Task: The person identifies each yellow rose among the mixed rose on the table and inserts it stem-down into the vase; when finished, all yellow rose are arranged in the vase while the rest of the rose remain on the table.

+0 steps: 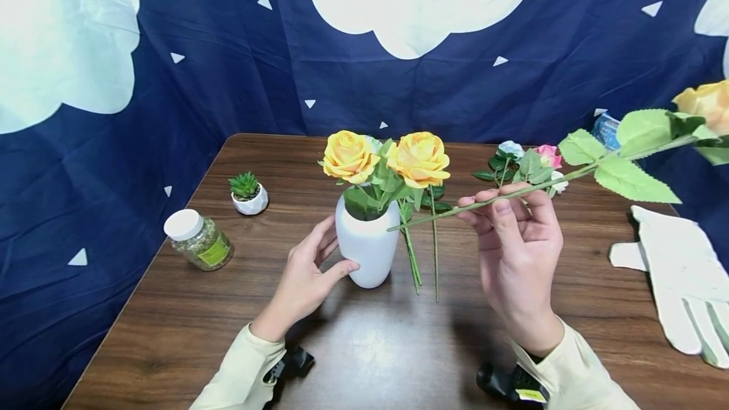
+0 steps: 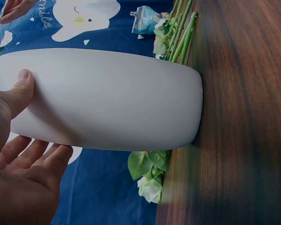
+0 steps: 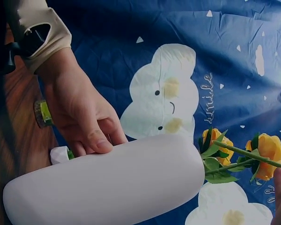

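- Two yellow fabric roses [image 1: 386,158] already stood in the smooth white ceramic vase [image 1: 367,242], which sat upright near the middle of the dark wooden table [image 1: 171,328].
- The left hand [image 1: 304,280] cupped the vase's side — thumb across the front, fingers curved round the far flank — steadying it rather than lifting it.
- The right hand [image 1: 515,248] pinched a third long-stemmed yellow rose [image 1: 703,103] between thumb and fingertips, low on its green stem [image 1: 438,215]; the stem ran nearly level, its cut end just beside the vase and its bloom far out to the right.
- Judged from this, the stem could catch on the crowded leaves at the vase's mouth and drag the two standing roses askew, since little gap was left there.
- With the grip so far from the bloom, the heavy head might also swing and tip the stem out of the pinch.
- A sideways push on the rim could rock the vase if the left hand loosened.
- Loose green stems [image 1: 424,258] lay on the table just right of the vase; a small bunch of pink and white flowers [image 1: 526,163] lay farther back.
- Only the head view showed the right hand's pinch and the white glove [image 1: 680,283].
- The left wrist view alone showed the vase's base [image 2: 196,112] meeting the tabletop, while the right wrist view gave the thumb's contact [image 3: 100,143] up close.
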The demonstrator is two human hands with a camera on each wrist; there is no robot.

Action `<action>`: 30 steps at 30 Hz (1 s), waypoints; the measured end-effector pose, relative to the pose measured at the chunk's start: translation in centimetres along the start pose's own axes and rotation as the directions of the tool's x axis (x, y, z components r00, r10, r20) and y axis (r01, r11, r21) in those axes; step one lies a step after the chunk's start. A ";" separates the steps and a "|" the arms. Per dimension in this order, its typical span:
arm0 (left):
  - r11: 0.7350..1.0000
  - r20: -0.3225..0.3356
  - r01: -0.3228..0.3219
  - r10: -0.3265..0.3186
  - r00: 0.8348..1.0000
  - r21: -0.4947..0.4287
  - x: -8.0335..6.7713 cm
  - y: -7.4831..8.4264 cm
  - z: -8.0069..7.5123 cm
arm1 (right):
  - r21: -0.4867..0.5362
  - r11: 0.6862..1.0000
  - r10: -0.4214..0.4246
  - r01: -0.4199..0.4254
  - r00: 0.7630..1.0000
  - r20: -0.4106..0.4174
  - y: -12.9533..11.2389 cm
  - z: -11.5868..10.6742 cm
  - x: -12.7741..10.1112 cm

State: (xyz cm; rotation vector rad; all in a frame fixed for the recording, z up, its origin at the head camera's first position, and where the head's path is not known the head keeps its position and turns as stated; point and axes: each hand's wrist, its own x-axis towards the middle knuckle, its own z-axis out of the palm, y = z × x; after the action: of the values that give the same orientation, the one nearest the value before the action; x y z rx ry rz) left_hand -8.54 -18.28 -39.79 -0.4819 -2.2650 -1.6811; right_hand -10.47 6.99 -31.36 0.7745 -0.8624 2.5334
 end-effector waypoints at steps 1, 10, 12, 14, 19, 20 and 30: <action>1.000 0.000 0.000 0.000 1.000 -0.001 0.0 0.0 0.0 | -0.005 1.000 0.001 -0.001 1.000 0.002 0.0 0.0 0.0; 1.000 -0.002 -0.001 0.001 1.000 0.000 0.0 0.0 0.0 | -0.034 0.999 -0.005 0.006 1.000 0.017 0.1 0.3 0.1; 1.000 -0.001 -0.002 0.002 1.000 0.001 0.0 0.0 0.0 | -0.052 0.999 -0.004 0.005 1.000 0.024 0.2 0.4 0.1; 1.000 0.000 -0.004 0.004 1.000 0.002 0.0 0.0 0.0 | -0.077 0.997 -0.005 0.007 0.999 0.037 0.3 0.6 0.1; 1.000 0.001 -0.008 0.008 1.000 0.002 0.0 -0.1 0.1 | -0.163 0.986 -0.022 0.035 0.997 0.078 0.7 1.2 0.1; 1.000 0.000 -0.008 0.008 1.000 0.002 0.0 -0.1 0.1 | -0.180 0.983 -0.025 0.040 0.996 0.083 0.8 1.3 0.2; 1.000 -0.001 -0.001 0.001 1.000 -0.006 0.0 -0.1 0.1 | -0.280 0.958 -0.029 0.055 0.995 0.096 1.9 1.8 0.5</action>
State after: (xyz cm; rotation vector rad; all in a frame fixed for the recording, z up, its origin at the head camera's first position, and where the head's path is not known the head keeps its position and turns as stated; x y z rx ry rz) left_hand -8.52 -18.26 -39.88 -0.4830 -2.2594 -1.6882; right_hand -11.08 4.53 -30.74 0.8084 -1.1932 2.2831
